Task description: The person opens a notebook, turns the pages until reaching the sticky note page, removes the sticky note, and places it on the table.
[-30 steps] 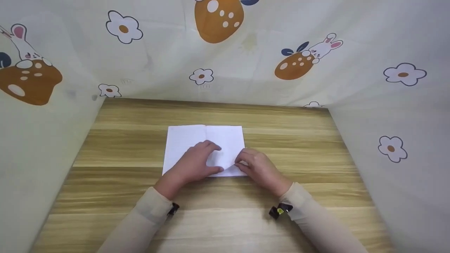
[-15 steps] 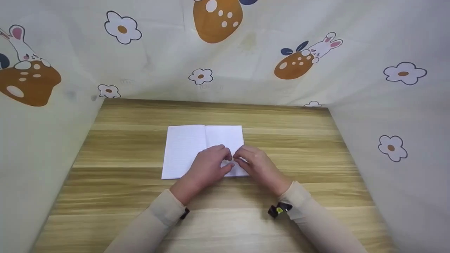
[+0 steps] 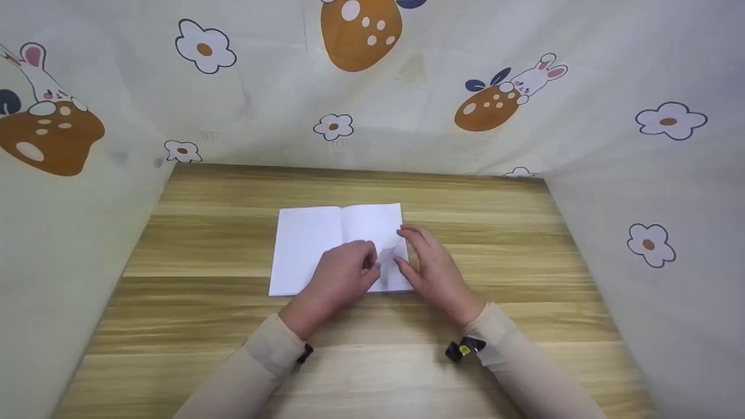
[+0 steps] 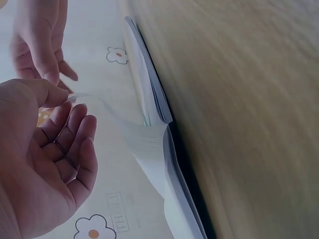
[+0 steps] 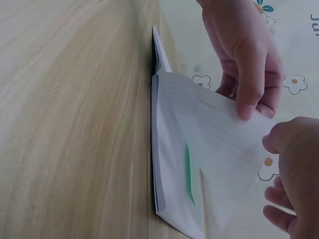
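Observation:
An open notebook with white lined pages lies on the table. My left hand is over its right half and pinches a lifted page between thumb and index finger. That page rises off the pages below, as the left wrist view also shows. Beside the notebook's right edge is my right hand, fingers spread and thumb apart from them. Its thumb comes close to the raised page edge; whether it touches is unclear. A green strip shows between the pages in the right wrist view.
The notebook lies on a wood-grain table. Pale cloth walls with printed flowers and rabbits close in the back and both sides. A black device is strapped at my right wrist.
Both hands met at the right page's edge half a second ago. Now the right fingers have spread away, while my left hand has hold of the page, which has lifted.

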`<state>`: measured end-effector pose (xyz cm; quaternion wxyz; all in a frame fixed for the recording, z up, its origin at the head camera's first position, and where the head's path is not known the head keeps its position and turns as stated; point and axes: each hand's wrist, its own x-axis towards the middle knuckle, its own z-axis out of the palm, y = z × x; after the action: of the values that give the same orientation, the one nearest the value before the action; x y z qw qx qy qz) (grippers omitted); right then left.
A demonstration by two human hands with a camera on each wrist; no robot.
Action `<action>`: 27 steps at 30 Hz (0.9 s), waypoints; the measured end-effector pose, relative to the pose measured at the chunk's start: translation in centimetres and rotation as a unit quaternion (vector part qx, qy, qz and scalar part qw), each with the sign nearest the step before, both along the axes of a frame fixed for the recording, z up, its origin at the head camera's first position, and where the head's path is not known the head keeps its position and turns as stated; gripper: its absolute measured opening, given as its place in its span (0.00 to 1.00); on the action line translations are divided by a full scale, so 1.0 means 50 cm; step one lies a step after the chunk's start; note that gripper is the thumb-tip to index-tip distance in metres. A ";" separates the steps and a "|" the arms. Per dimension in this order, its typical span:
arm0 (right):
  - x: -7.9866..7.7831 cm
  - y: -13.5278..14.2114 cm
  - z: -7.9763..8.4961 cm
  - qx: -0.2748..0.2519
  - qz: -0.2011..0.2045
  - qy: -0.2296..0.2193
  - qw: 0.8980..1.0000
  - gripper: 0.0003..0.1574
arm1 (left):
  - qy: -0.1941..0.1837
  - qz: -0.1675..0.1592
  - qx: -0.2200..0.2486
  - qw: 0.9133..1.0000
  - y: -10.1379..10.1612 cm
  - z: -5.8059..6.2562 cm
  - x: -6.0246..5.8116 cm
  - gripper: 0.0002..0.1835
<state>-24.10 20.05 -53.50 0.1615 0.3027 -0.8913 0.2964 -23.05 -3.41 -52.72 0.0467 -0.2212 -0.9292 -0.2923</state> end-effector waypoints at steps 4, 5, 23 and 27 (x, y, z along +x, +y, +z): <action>-0.002 0.008 -0.017 0.010 -0.040 -0.050 0.998 0.41 | -0.017 0.009 -0.001 1.000 -0.005 0.007 0.002 0.09; -0.003 0.010 -0.022 0.019 -0.045 -0.067 0.997 0.43 | -0.021 0.010 -0.001 1.000 -0.007 0.010 0.004 0.09; -0.013 0.005 -0.079 0.178 -0.015 -0.118 0.977 0.49 | 0.025 0.032 -0.030 0.999 -0.041 0.053 0.023 0.14; -0.013 0.005 -0.079 0.189 -0.017 -0.127 0.974 0.50 | 0.039 0.037 -0.026 0.998 -0.052 0.058 0.023 0.15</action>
<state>-24.77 20.29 -57.43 -0.0083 0.2723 -0.9495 0.1555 -21.90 -6.03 -49.84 0.0883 -0.1995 -0.9414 -0.2572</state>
